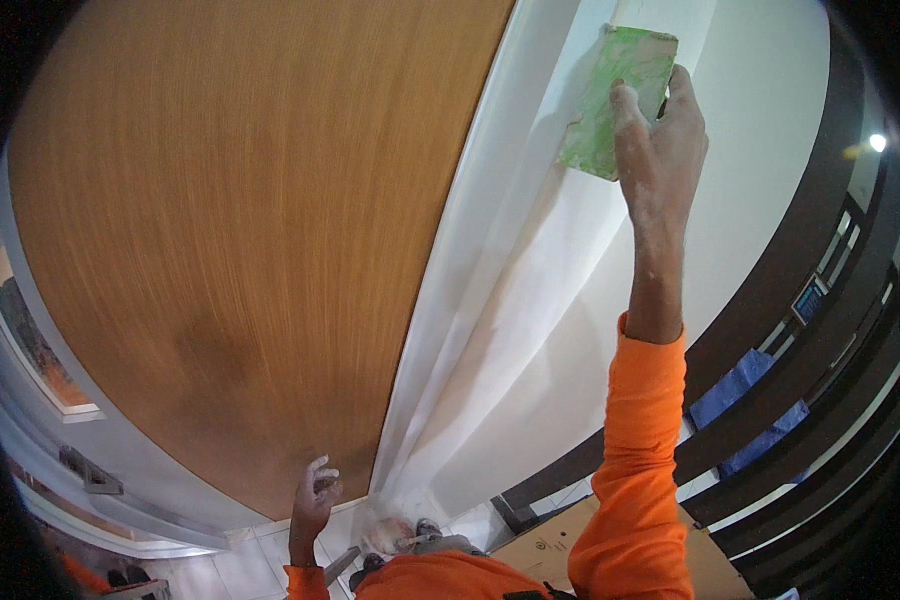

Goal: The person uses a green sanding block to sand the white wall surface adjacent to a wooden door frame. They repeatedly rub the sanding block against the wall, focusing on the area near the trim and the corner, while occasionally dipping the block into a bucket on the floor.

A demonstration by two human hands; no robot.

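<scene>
Raised at the upper right, my right hand (656,135) grips a green plastic putty spreader (622,97) smeared with whitish paste. The spreader lies against or close to a white wall edge (570,247) beside the door frame; contact cannot be told. Low in the view, my left hand (319,484) is held in front of a wood-grain door (270,262), fingers loosely curled and dusted white, with nothing seen in it. Both sleeves are orange.
The white door frame (450,262) stands between door and wall. A cardboard sheet (547,544) lies on the tiled floor (247,566) at lower right. A round, whitish-stained thing (388,534) is near my feet. Dark slats (757,375) with blue cloth-like pieces (731,390) stand to the right.
</scene>
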